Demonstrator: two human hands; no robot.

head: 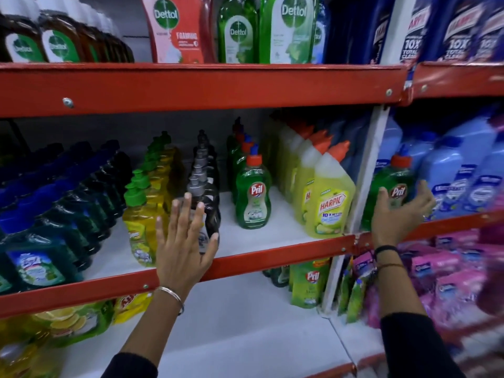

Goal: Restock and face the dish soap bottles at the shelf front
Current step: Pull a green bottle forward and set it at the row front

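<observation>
A row of green Pril dish soap bottles (253,196) stands on the middle shelf (272,257), set back from the front edge. Left of it run a row of dark grey-capped bottles (203,186) and a row of yellow bottles with green caps (139,219). My left hand (185,241) is spread flat, fingers apart, in front of the dark front bottle, holding nothing. My right hand (398,214) curls around another green Pril bottle (392,186) in the right bay, fingers on both sides of it; the view is blurred there.
Yellow Harpic bottles (328,205) stand right of the Pril row, beside a white upright post (362,181). Blue bottles (463,181) fill the right bay, dark green ones (41,257) the far left. Dettol bottles (237,31) sit above, pouches below.
</observation>
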